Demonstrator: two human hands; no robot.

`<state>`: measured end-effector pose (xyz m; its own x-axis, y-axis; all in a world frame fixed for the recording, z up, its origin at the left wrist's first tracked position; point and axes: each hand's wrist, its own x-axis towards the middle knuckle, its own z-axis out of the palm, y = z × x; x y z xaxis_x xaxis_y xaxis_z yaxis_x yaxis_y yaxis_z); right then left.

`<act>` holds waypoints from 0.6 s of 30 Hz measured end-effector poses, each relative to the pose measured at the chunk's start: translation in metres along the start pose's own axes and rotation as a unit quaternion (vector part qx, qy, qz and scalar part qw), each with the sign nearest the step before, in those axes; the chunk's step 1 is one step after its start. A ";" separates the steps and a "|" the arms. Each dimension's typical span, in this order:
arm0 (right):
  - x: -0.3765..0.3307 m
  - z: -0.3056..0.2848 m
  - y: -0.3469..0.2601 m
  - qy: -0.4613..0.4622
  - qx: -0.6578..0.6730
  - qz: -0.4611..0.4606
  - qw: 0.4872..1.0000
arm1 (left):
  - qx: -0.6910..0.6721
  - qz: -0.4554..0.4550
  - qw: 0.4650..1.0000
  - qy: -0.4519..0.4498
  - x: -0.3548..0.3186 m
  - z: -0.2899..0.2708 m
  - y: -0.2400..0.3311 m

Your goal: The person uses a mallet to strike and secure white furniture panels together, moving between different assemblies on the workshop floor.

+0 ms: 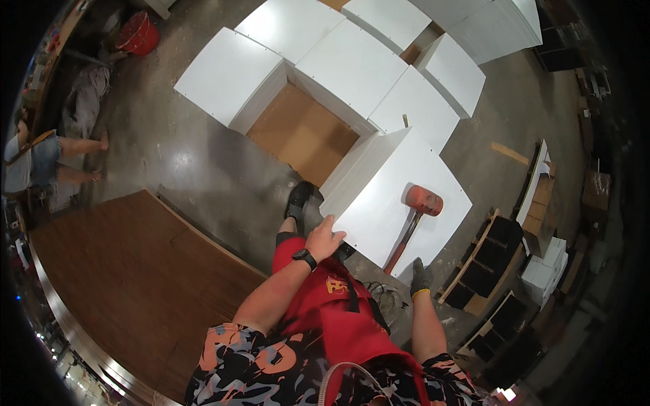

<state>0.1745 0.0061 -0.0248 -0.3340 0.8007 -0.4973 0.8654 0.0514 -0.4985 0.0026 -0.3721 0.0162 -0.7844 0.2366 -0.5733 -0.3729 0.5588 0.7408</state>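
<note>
My left hand [326, 238], bare with a black watch on the wrist, rests on the near corner of a stack of white panels [386, 196]. On top of that stack lies a mallet [413, 223] with an orange-red head and a reddish wooden handle pointing toward me. My right hand [420, 277] wears a grey glove with a yellow cuff and hangs just below the stack's near edge, close to the handle's end; it holds nothing I can see. I wear red shorts and a black shoe [298, 198].
More stacks of white panels [352, 68] stand ahead around a brown board [302, 132] on the concrete floor. A large dark wooden sheet [128, 271] lies at left. Another person sits at far left [40, 162]. Wooden shelf units [487, 260] stand at right. A red bucket [139, 34] is far left.
</note>
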 end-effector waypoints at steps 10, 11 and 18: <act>0.013 -0.008 -0.020 -0.116 0.113 -0.019 0.987 | 0.068 -0.048 0.995 0.054 -0.007 0.001 0.017; 0.008 -0.008 -0.028 -0.120 0.108 -0.032 0.986 | 0.076 -0.063 0.994 0.043 -0.007 -0.002 0.020; 0.019 -0.005 -0.008 -0.093 0.089 -0.045 0.991 | 0.040 -0.021 0.998 0.051 0.001 0.005 0.019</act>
<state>0.1628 0.0237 -0.0265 -0.4834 0.6735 -0.5592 0.7549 -0.0028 -0.6559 -0.0023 -0.3569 0.0282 -0.8173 0.1313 -0.5610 -0.3688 0.6289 0.6844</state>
